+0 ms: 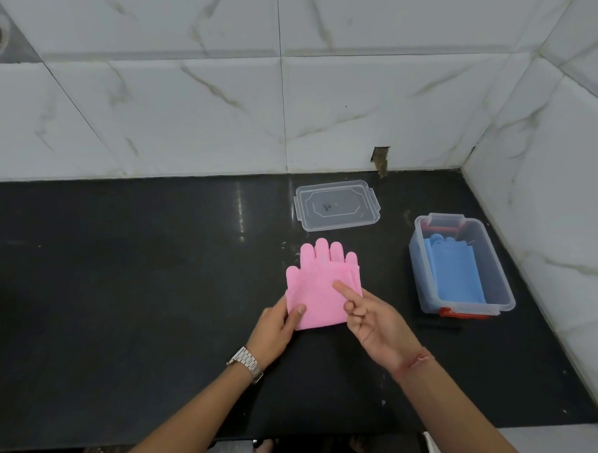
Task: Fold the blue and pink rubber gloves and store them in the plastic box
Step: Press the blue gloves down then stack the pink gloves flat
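Observation:
The pink gloves [317,288] lie folded on the black counter, fingers pointing toward the wall. My left hand [278,323] pinches the folded lower-left corner, thumb on top. My right hand [372,320] hovers at the glove's right edge, index finger stretched onto the pink rubber, other fingers curled, holding nothing. The blue gloves [455,272] lie folded inside the clear plastic box [504,290], which stands to the right with red clips.
The box's clear lid [338,205] lies flat on the counter behind the pink gloves, near the wall. Marble-tiled walls close the back and the right side. The black counter [116,287] stretches left; its front edge is near my arms.

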Demonstrator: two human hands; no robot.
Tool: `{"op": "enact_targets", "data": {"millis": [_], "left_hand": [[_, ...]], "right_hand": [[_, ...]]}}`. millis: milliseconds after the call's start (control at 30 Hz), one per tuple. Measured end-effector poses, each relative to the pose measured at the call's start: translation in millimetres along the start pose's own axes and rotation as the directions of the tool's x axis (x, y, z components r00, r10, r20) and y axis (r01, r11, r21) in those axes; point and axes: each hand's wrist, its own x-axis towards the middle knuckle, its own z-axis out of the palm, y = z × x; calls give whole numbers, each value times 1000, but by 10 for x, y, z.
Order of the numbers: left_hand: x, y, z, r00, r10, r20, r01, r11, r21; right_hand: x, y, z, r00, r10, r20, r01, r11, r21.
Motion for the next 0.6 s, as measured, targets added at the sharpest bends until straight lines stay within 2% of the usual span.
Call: {"op": "enact_targets", "data": {"millis": [100, 200, 300, 367, 467, 600], "left_hand": [[138, 93, -5, 1000, -17, 4, 17, 996, 83], [289, 130, 19, 998, 0, -62, 12, 981, 192], [445, 150, 14, 998, -42, -46, 52, 969, 242], [526, 158, 3, 995, -99, -18, 101, 967, 235], [625, 142, 10, 988, -154, -34, 157, 955, 252], [717, 184, 26, 976, -192, -103, 213, 937, 276]], "right_hand": [[155, -102, 21, 995, -56, -78, 32, 959, -281], [363, -196, 22, 975, -156, -157, 47, 840, -541], [603, -268, 8, 931, -317, -183, 86, 675, -732], [770, -309, -17, 890, -424, -166, 77, 499, -863], [959, -344, -31, 855, -507, -104, 50, 281, -958], [1114, -295, -56, 832, -545, -104, 16, 212, -977]]}}
